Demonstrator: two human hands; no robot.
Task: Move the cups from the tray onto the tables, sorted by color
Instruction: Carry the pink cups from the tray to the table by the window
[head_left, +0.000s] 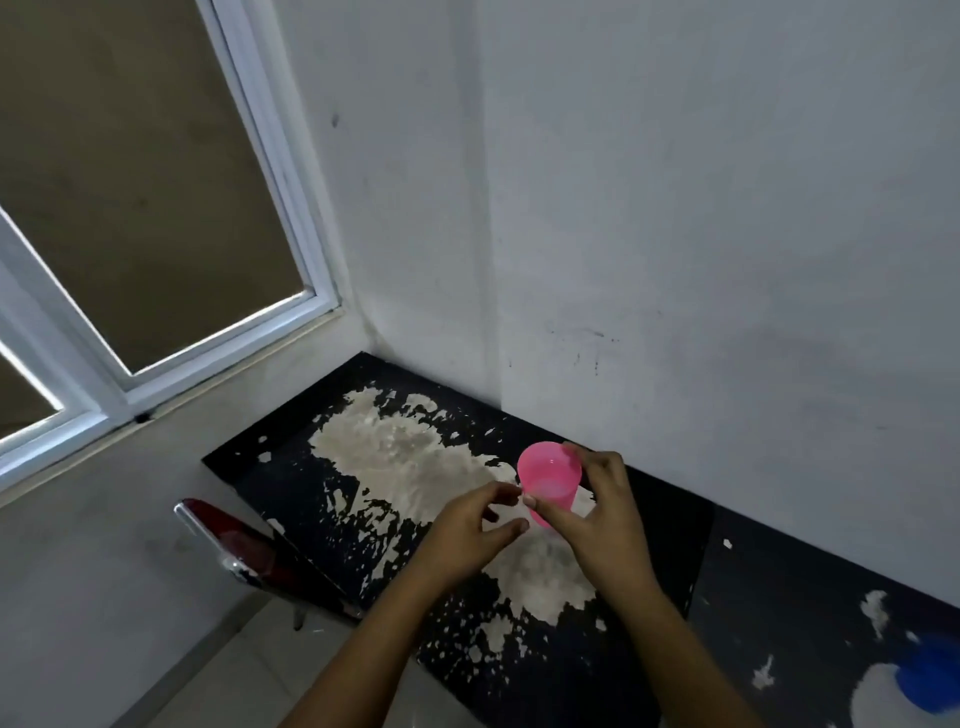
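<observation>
The right hand (597, 512) grips the pink cup (549, 480) at centre frame, thumb and fingers curled round its wall; the cup stands upright, rim up, on or just above the worn black table (291, 483) — contact cannot be confirmed. The left hand (475, 530) sits just beside the cup, fingers loosely apart, holding nothing. Lower the cup until its base seats flat, then open the fingers outward without tilting it. Keep it well apart from the blue object (930, 678) at lower right, probably another colour group.
</observation>
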